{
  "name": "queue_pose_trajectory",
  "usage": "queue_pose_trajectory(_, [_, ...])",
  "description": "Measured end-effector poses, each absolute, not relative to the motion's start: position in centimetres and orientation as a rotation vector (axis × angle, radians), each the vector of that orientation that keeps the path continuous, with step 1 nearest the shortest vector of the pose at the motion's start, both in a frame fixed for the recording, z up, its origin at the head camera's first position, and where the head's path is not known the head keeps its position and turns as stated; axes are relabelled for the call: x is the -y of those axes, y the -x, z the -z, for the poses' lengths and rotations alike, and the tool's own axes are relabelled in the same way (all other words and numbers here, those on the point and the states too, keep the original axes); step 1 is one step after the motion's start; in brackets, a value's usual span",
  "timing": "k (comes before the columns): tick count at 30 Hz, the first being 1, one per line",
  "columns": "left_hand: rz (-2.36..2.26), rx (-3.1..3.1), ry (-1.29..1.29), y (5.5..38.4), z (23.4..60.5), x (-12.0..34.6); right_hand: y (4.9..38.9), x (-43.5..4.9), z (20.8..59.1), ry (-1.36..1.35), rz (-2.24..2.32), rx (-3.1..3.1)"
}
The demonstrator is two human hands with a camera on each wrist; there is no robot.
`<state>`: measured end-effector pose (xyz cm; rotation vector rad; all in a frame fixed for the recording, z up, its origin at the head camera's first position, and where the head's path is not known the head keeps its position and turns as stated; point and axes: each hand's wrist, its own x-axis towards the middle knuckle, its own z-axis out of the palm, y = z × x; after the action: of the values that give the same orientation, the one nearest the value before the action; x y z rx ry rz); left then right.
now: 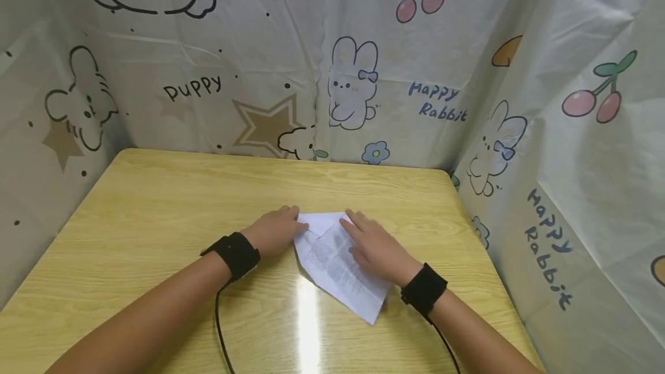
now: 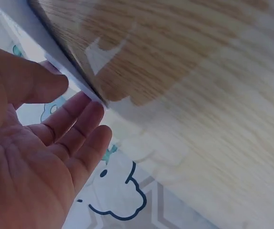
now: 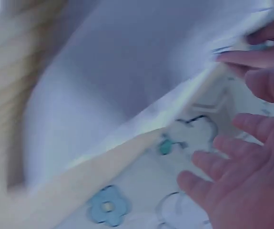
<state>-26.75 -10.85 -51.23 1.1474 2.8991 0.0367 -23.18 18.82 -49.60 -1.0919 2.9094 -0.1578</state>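
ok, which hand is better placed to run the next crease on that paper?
Probably left. The right hand lies flat across the folded paper, pinning it; the left hand only touches the left edge with straight fingers, so it seems freer.

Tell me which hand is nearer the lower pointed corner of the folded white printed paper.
Right. The right hand lies flat on the folded white printed paper, just above its lower pointed corner. The left hand touches only the paper's upper left edge, farther away.
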Motion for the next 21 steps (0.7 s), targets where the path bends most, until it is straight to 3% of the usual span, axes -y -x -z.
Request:
queue_pose_trajectory(8, [-0.091, -2.889, -1.146, 26.3, 51.4, 11.4, 21.2, -15.5, 48.7, 1.155, 0.075, -2.796])
queue_pose_trajectory(15, [-0.134, -2.916, -1.158, 25.6, 51.8, 11.0, 22.3, -15.8, 50.7, 1.072, 0.136, -2.838])
queue_pose_trajectory(21, [-0.254, -2.920, -1.118, 25.4, 51.7, 10.9, 23.2, -15.6, 50.2, 1.042, 0.279, -2.858])
